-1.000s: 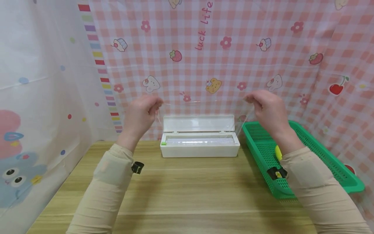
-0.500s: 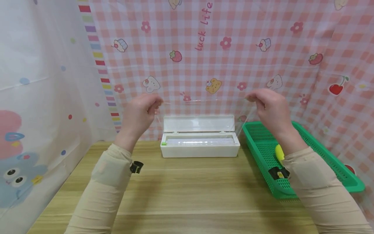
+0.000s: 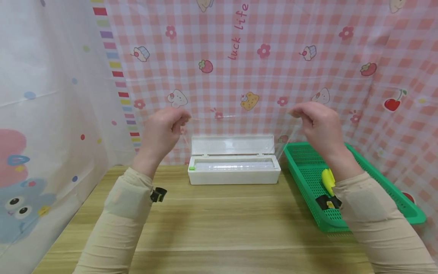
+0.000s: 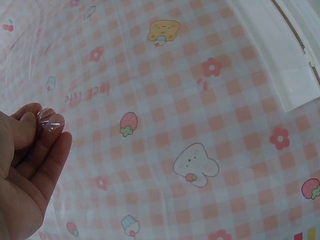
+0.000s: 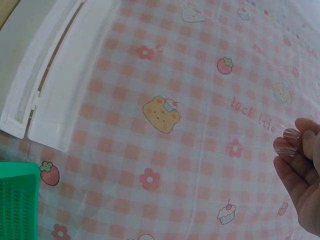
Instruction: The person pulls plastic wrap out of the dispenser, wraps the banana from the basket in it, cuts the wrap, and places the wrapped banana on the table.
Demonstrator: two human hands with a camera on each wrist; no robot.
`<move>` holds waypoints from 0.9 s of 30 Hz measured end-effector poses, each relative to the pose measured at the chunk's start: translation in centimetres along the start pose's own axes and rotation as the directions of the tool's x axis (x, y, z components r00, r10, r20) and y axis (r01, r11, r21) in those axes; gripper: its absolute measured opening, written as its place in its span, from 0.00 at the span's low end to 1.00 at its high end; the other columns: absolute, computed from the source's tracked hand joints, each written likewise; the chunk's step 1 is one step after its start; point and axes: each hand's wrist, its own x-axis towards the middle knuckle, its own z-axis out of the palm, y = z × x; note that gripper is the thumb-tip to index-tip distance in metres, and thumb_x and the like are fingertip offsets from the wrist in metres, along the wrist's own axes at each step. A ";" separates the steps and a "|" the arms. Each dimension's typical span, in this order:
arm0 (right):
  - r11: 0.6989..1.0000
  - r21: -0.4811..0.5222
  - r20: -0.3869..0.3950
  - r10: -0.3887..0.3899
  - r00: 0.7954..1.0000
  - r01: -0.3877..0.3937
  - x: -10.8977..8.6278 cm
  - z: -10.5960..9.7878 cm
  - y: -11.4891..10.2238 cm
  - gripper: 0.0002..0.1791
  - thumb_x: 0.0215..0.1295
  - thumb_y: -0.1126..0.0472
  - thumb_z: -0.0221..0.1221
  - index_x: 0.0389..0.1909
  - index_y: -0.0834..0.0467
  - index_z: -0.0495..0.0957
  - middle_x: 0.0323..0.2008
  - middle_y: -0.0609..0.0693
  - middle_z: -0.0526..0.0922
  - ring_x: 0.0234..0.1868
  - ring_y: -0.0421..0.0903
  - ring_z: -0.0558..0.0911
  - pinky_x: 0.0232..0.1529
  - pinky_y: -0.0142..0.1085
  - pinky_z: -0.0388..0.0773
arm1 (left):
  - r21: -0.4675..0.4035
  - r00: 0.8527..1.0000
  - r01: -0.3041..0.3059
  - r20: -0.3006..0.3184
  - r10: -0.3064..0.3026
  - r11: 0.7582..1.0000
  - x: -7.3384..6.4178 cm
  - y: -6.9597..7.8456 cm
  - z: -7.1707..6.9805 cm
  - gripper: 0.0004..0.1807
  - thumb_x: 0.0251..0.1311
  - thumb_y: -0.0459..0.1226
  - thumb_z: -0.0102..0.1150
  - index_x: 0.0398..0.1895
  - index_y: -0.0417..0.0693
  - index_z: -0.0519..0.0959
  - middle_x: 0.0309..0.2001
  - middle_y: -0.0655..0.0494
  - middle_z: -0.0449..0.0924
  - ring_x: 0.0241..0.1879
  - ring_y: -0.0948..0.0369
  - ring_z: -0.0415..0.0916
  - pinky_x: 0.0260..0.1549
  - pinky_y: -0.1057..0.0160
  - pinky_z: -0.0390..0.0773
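Between my raised hands stretches a transparent sheet of cling film (image 3: 236, 116), running up from a white dispenser box (image 3: 234, 177). My left hand (image 3: 161, 131) pinches one upper corner between thumb and fingers; the left wrist view shows shiny film over the fingertips (image 4: 52, 121). The other corner is pinched by my right hand (image 3: 321, 127), with film also wrapped over its fingertips (image 5: 286, 150). The box stands on the table with its lid (image 3: 232, 145) tipped up at the back and a film roll (image 3: 236, 166) visible inside. A small green piece (image 3: 192, 168) sits at its left end.
Right of the box stands a green perforated basket (image 3: 302, 190), partly under my right forearm. Inside it lies a yellow curved object (image 3: 327, 181), partly hidden. A pink checked cloth (image 3: 219, 76) hangs behind the wooden table (image 3: 219, 224).
My right hand has shifted slightly up and to the right, my left hand slightly up, both still pinching the film. More of the yellow object shows beside my right wrist.
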 end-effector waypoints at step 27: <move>0.999 -0.028 -0.039 -0.037 0.999 0.036 -0.2 -1.3 -0.6 0.10 0.67 0.76 0.55 0.37 0.64 0.85 0.35 0.55 0.87 0.39 0.51 0.84 0.45 0.27 0.77 | -0.037 0.996 -0.079 -0.039 0.078 0.996 0.0 0.6 -1.1 0.06 0.58 0.20 0.62 0.35 0.35 0.84 0.32 0.45 0.85 0.31 0.53 0.82 0.34 0.57 0.84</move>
